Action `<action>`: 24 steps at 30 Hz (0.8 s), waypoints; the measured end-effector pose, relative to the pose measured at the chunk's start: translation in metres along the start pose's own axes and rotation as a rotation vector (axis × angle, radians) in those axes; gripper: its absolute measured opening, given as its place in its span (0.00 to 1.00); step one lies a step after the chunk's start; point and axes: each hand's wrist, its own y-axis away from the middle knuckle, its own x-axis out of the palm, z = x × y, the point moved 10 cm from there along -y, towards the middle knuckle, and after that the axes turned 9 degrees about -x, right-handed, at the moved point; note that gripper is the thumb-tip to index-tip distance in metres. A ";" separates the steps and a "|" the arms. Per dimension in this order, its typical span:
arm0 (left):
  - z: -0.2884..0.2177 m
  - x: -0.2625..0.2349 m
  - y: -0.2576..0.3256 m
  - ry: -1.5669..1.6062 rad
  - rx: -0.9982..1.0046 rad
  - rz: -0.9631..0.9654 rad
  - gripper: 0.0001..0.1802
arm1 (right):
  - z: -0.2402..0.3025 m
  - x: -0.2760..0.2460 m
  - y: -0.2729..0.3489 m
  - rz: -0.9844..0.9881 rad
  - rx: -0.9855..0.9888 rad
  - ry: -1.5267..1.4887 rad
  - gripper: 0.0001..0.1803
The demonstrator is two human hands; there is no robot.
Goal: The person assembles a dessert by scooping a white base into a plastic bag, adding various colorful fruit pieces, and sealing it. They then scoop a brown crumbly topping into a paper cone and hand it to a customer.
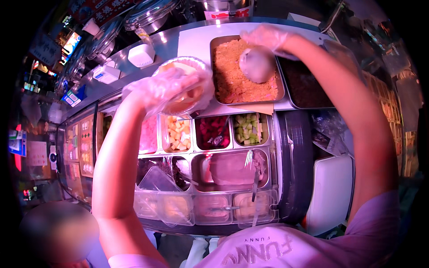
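Stainless-steel counter (pixel 170 40) under pink-violet light. Directly below it, a refrigerated well of metal pans (pixel 214 134) holds diced toppings. Left of the counter, lit signs (pixel 71 42) glow against darkness. Behind the counter, domed metal lids (pixel 147 13). To its right, shelving (pixel 397 125).

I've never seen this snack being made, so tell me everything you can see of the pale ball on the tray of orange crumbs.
The ball is round, smooth and pale, whitish with a faint pink tinge, and looks soft, like dough or rice. It rests on the orange crumbs in the metal tray, near the tray's upper right part. The right hand, in a thin clear plastic glove, is just above it with fingers at its top. Its underside is hidden in the crumbs; few crumbs seem to cling to the visible side.
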 end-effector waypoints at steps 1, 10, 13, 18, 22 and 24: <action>-0.021 -0.019 0.009 0.105 -0.151 -0.041 0.25 | -0.015 0.016 0.011 0.022 0.038 -0.007 0.36; -0.118 0.009 0.009 -0.444 0.071 -1.041 0.14 | 0.013 0.034 0.044 -0.121 0.313 -0.575 0.25; -0.080 0.067 -0.038 -0.243 -0.273 -0.857 0.07 | 0.016 0.011 0.033 -0.169 0.181 -0.174 0.32; -0.032 0.043 -0.099 0.255 -0.618 -0.540 0.14 | -0.018 0.016 0.003 -0.071 0.304 -0.248 0.35; 0.000 0.028 -0.145 0.145 -0.584 -0.464 0.17 | 0.013 0.017 -0.013 0.079 0.216 -0.213 0.38; -0.004 0.020 -0.162 0.133 -0.552 -0.399 0.18 | 0.009 0.024 -0.025 0.038 0.160 -0.205 0.38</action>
